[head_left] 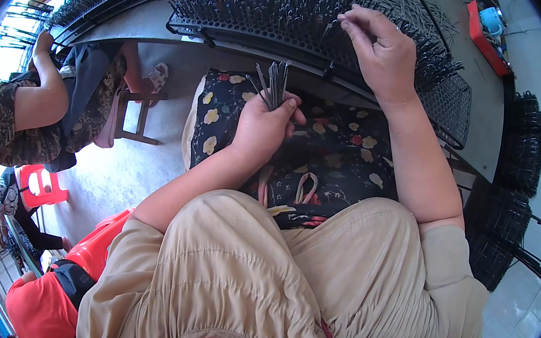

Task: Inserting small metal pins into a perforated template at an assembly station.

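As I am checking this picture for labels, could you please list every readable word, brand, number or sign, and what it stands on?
No text can be read.
Black perforated rack: no lettering visible.
Thin dark rods in the left hand: none visible.
Far background: too small or blurred to tell.

A person's left hand (263, 125) clutches thin dark rods (276, 81) as the right hand (385, 56), pinched, hovers by the far rack (252, 37).
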A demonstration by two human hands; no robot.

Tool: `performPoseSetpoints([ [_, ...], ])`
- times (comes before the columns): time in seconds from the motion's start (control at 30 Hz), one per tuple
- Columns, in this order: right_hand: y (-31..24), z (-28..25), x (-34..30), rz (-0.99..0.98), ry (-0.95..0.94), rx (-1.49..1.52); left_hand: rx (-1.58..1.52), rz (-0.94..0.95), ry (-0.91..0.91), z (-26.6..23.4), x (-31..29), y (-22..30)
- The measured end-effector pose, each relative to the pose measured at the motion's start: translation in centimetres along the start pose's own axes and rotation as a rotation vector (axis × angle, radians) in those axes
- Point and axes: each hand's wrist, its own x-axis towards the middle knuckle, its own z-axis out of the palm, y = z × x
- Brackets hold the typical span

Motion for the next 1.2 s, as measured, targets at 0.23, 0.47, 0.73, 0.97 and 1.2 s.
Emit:
performPoseSetpoints([
  [0.23, 1.1, 0.1, 0.1, -0.183, -0.025, -0.129, 0.002, -0.004, 0.003, 0.0, 0.0, 0.0],
  [0.47, 0.9, -0.9, -0.3, -0.152, -0.006, -0.200, -0.040, -0.042, -0.057, -0.3, 0.1, 0.2],
  [0.73, 1.3, -1.9, -0.7, -0.243, -0.096, -0.204, 0.000, -0.044, -0.115, -0.2, 0.1, 0.0],
  [0.97, 1.2, -1.1, -0.6, -0.284, -0.134, -0.256, 0.017, -0.066, -0.133, 0.0, 0.1, 0.1],
  [1.2, 1.1, -1.5, -0.3, -0.315, -0.076, -0.311, -0.008, -0.065, -0.137, -0.1, -0.1, 0.1],
])
